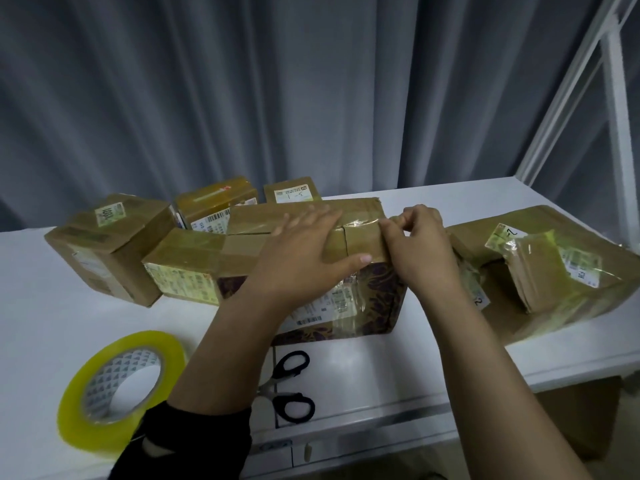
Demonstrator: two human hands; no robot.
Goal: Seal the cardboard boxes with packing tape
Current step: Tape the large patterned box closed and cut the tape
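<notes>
A brown cardboard box (360, 237) with dark patterned sides stands in the middle of the white table (398, 362). My left hand (298, 254) lies flat on its top, fingers straight, holding the flaps down. My right hand (415, 240) is at the box's right top edge, its fingertips pinching the end of a clear tape strip (360, 221) that runs across the seam. A yellow-tinted roll of packing tape (114, 389) lies at the near left. Black-handled scissors (287, 386) lie in front of the box, partly hidden by my left forearm.
Several taped boxes stand behind and to the left, one tilted (107, 244), one long (194, 265). A large flat box (561, 271) lies on the right. A white shelf frame (616, 109) rises at the far right. Grey curtains hang behind.
</notes>
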